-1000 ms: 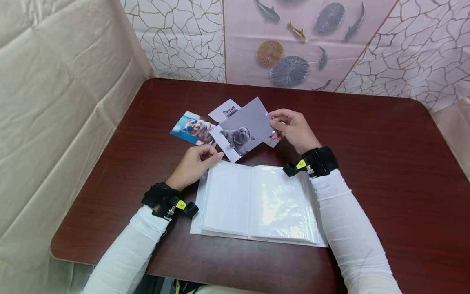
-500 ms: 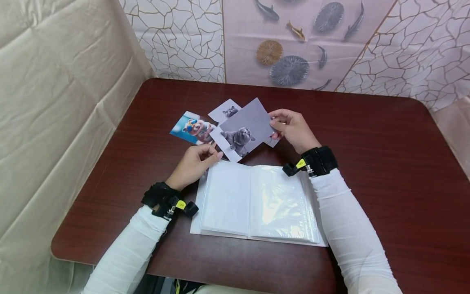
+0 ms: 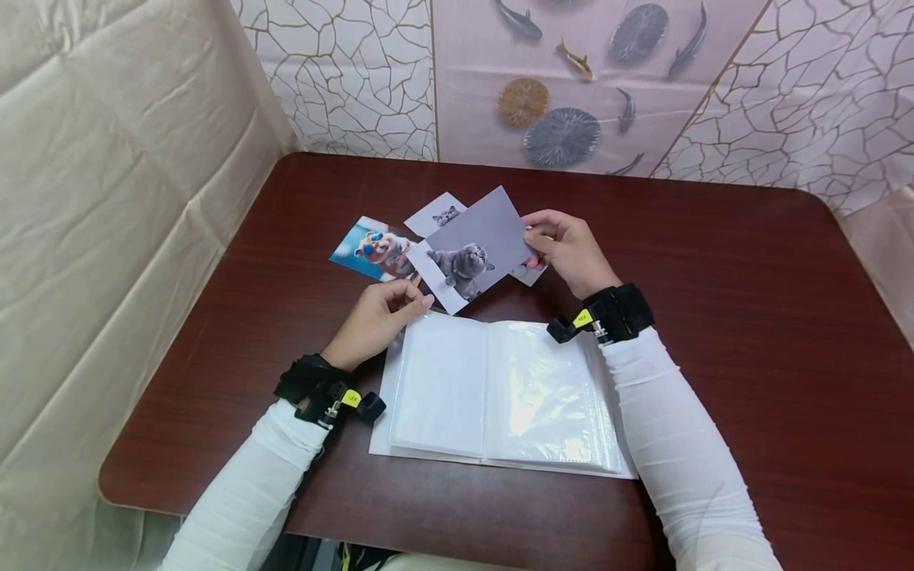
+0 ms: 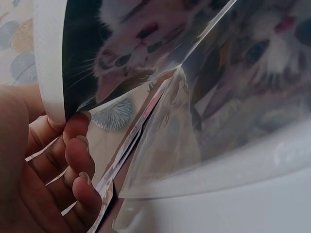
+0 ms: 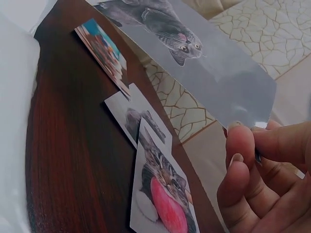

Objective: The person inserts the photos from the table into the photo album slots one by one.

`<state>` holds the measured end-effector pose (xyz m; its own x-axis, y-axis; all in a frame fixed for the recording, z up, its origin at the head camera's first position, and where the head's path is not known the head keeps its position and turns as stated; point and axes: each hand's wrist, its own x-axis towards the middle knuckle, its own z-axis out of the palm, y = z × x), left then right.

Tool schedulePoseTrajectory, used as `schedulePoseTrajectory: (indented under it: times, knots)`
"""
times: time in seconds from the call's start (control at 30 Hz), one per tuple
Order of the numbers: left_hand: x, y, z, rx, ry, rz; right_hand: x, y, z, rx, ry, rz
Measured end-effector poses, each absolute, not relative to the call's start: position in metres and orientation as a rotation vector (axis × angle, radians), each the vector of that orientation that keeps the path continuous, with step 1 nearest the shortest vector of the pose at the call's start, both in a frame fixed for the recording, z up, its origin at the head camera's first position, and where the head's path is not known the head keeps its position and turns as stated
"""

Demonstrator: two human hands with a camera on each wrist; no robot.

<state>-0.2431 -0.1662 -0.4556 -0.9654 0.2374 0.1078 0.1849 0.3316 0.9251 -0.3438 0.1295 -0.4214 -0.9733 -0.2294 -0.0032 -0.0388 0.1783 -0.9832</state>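
Observation:
My right hand [image 3: 577, 252] pinches the edge of a photo print [image 3: 494, 230] showing a grey cat, held tilted above the far edge of the open photo album [image 3: 444, 388]. In the right wrist view, thumb and fingertips grip one corner of that print [image 5: 226, 73]. My left hand [image 3: 378, 321] pinches the album page at its far left corner. Up close in the left wrist view, a clear sleeve page [image 4: 51, 73] bends away from my fingers, with kitten pictures inside and a gap between its layers.
Beyond the album lie a blue animal photo [image 3: 360, 247] and a small cat photo [image 3: 432, 216]. A striped cat photo with a pink shape [image 5: 165, 187] lies beside them on the dark red wooden table [image 3: 750, 357]. Patterned cloth [image 3: 343, 71] hangs behind the table.
My right hand and the grey cat photo have shifted very slightly left and away from me. The left hand and the album stay where they were.

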Motion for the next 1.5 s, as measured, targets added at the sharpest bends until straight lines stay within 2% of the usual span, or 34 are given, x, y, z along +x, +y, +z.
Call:
schedulePoseTrajectory:
  times: [1.5]
  knots:
    - [-0.2456,-0.1672,-0.4572,0.347,2.567,1.721,-0.3465,0.1352,-0.4274,-0.397,2.298,-1.679]
